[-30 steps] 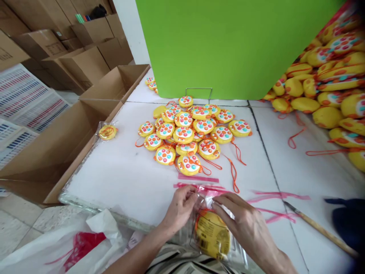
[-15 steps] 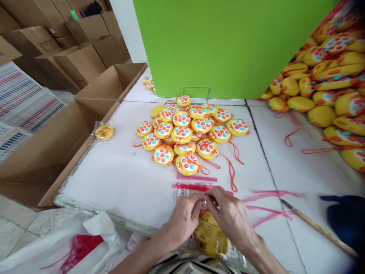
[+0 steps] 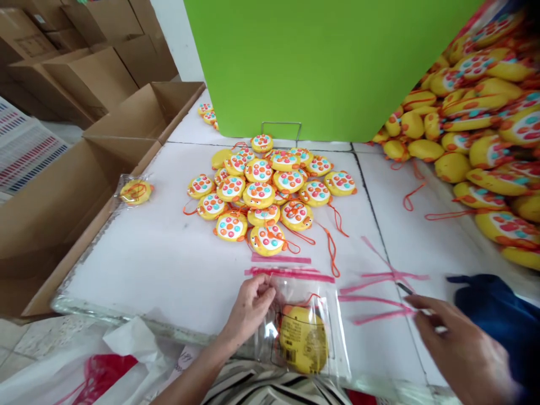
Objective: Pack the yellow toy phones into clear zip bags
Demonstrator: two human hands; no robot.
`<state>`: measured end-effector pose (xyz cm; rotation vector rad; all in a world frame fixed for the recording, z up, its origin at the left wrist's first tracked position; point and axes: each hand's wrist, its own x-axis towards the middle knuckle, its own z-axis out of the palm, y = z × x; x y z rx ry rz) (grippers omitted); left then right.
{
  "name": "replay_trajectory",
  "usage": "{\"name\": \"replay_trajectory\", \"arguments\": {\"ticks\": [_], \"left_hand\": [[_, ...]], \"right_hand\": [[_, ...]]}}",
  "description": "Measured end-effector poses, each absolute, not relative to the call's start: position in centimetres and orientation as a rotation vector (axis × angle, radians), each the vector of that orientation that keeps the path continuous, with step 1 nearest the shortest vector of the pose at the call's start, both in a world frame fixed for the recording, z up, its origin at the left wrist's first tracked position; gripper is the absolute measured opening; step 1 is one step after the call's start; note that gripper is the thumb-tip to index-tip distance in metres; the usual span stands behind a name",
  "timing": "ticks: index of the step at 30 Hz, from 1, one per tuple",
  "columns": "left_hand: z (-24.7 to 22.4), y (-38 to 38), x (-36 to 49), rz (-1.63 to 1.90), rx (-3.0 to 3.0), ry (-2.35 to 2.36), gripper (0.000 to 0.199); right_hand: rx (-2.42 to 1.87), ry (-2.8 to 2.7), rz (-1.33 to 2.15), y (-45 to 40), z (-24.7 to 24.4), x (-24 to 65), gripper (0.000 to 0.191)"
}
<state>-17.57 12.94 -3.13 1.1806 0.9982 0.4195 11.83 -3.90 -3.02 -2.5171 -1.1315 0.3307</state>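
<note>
My left hand [image 3: 252,304] pinches the upper left corner of a clear plastic bag [image 3: 340,337]. Inside the bag lies a yellow toy [image 3: 310,343] with an orange cord, seen through dark printed text. On the right, my right hand [image 3: 462,343] is closed around a thin wooden-handled tool, its dark tip [image 3: 405,288] poking out beyond the fingers; motion blurs part of the hand. Beyond the bag sits a heap of yellow animal-shaped toys [image 3: 258,194] with white tops, coloured dots and orange cords.
Pink strips [image 3: 379,298] lie on the white table [image 3: 169,270]. One bagged toy [image 3: 135,192] rests by the open cardboard box [image 3: 139,147] at left. A green board [image 3: 329,67] stands behind; many more toys [image 3: 455,169] and dark blue cloth [image 3: 489,304] are at right.
My right hand has left the bag, moved right and closed around the wooden-handled tool. My left hand still grips the bag, which now lies flatter and more exposed. The view has shifted slightly.
</note>
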Motion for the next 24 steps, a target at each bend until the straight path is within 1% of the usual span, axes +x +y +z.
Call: {"name": "replay_trajectory", "arguments": {"ticks": [1, 3, 5, 7, 12, 16, 20, 22, 24], "left_hand": [[-3.3, 12.9, -17.5, 0.421, 1.172, 1.000, 0.008], [-3.5, 12.8, -17.5, 0.431, 1.155, 1.009, 0.008], [-3.5, 12.7, -17.5, 0.437, 1.143, 1.015, 0.007], [-3.5, 12.6, -17.6, 0.438, 1.133, 1.012, 0.009], [-3.9, 12.7, -18.2, 0.427, 1.142, 1.010, 0.011], [-4.3, 12.9, -18.5, 0.412, 1.153, 1.004, 0.010], [-4.2, 13.0, -18.6, 0.417, 1.147, 1.030, 0.015], [-4.0, 13.0, -18.5, 0.422, 1.148, 1.037, 0.014], [-3.5, 12.9, -18.5, 0.422, 1.148, 1.033, 0.014]], "right_hand": [[-2.386, -1.100, 0.479, -2.7, -2.8, 10.1, 0.021], [-2.155, -1.077, 0.863, 0.1, -2.5, 6.8, 0.026], [-2.008, -1.019, 1.065, 2.3, -2.8, 4.5, 0.030], [-1.918, -0.997, 1.152, 3.5, -3.3, 3.4, 0.030], [-1.849, -0.987, 1.136, 3.0, -4.5, 4.0, 0.028], [-1.897, -1.013, 1.095, 2.4, -4.5, 3.9, 0.018], [-1.989, -1.110, 0.983, 2.4, -3.7, 2.7, 0.018], [-2.009, -1.182, 0.924, 2.2, -2.9, 2.5, 0.019], [-2.012, -1.266, 0.949, 1.6, -1.7, 3.1, 0.017]]}}
